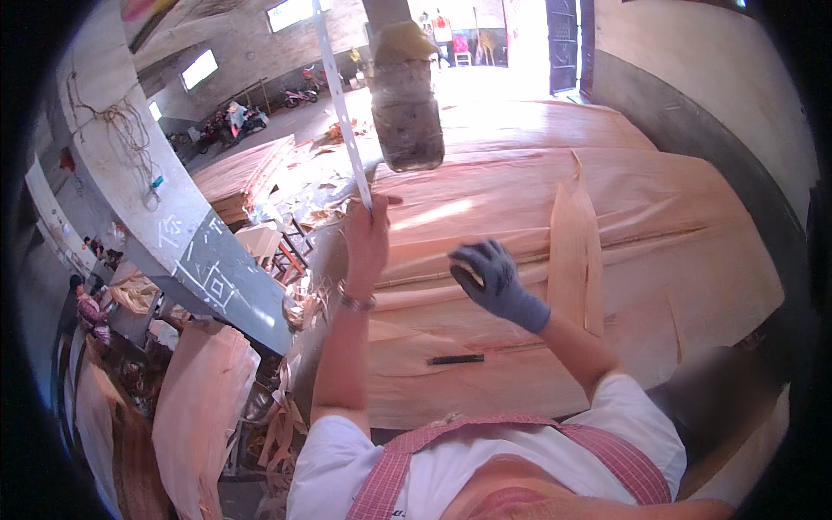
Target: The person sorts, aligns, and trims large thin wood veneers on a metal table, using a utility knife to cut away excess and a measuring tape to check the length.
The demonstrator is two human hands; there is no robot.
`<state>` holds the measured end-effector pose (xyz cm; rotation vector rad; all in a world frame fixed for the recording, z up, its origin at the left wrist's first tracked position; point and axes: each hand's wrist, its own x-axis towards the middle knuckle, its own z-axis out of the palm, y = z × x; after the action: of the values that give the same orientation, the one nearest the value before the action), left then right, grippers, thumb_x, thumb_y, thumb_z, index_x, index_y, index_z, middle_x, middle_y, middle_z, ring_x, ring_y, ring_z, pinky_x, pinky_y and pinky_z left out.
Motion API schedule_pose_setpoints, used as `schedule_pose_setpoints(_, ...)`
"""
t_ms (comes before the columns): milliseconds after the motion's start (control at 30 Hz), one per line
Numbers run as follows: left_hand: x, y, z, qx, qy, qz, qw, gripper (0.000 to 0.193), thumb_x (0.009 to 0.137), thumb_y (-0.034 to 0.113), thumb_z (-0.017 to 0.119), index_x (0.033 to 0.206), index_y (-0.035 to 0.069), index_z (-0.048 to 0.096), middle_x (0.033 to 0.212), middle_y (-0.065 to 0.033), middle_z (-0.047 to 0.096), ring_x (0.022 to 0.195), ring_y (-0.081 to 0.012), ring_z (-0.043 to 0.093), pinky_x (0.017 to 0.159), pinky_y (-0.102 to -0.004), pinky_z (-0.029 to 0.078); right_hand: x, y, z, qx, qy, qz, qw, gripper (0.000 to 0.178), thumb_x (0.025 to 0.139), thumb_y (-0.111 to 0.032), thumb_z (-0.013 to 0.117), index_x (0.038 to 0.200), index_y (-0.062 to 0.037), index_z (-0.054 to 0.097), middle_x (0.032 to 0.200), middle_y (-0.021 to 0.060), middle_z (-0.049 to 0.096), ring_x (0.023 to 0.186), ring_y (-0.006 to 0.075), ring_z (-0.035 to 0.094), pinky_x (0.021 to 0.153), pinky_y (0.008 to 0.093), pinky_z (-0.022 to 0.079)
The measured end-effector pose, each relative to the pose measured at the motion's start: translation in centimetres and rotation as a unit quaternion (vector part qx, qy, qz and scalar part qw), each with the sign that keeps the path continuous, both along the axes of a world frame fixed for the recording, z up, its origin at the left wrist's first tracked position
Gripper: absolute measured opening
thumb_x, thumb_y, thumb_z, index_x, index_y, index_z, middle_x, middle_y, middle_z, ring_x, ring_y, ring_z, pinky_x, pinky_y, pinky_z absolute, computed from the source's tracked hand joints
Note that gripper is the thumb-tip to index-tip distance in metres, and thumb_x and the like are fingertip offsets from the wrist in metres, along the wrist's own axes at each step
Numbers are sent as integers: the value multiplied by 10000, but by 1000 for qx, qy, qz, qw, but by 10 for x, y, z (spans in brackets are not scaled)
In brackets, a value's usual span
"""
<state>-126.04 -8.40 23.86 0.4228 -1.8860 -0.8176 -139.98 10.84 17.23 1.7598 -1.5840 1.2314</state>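
Note:
My bare left hand [369, 232] is raised at the left edge of the wood veneer stack, closed round the lower end of a long white strip with holes [345, 117]. One finger sticks out to the right. Over the stack, my right hand [492, 279] wears a grey-blue work glove. Its fingers are curled, and whatever they may hold cannot be made out. Broad pinkish veneer sheets [485, 390] lie under both hands. A narrow pale veneer piece [574, 251] rests on top, to the right of the glove. Nearer me lies a slim black bar-shaped object [455, 359].
An upturned, dirty clear plastic bottle [407, 130] hangs above the stack. At left stand a grey-and-white pillar [147, 165] and a tall veneer bundle [201, 390]. Scraps [303, 299] litter the floor beside a wooden stool [290, 247]. Another person [91, 310] works far left.

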Motion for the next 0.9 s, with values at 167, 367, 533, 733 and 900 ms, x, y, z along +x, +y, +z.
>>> schedule_pose_setpoints(167,38,54,-56,89,-34,-83,992,330,1032,277,468,938,51,690,581,72,349,544,-30,328,478,-252,269,46,-62,161,-134,-179,221,949,333,862,-190,725,1072,21,575,932,171,632,844,273,643,722,360,509)
schedule_pose_setpoints(367,99,44,-172,73,-167,-279,943,305,996,280,554,1135,24,643,871,-35,618,777,-101,562,667,-266,454,52,-134,291,-168,-379,407,814,331,932,-170,644,1224,-89,511,839,83,670,620,182,661,477,282,520)
schedule_pose_setpoints(533,150,-58,-142,-80,-216,-400,887,888,848,457,704,1501,42,268,1551,-138,295,1430,-254,280,1166,-417,234,123,-100,206,-130,-389,231,883,264,951,-260,625,1043,-12,618,740,96,694,580,120,653,472,241,508)
schedule_pose_setpoints(733,117,-25,28,174,39,-529,829,667,1004,483,429,1464,11,327,1340,-190,549,1227,-284,552,1034,-391,442,179,-82,83,28,-458,89,884,208,951,-239,618,953,-31,640,702,69,677,568,111,628,487,251,485)
schedule_pose_setpoints(900,93,-15,-15,442,80,-459,767,489,1040,401,380,1290,-9,473,1138,-211,657,1007,-264,661,893,-373,538,179,-101,24,-122,34,-160,979,119,856,-102,657,960,-45,648,714,107,655,545,216,629,519,313,484)
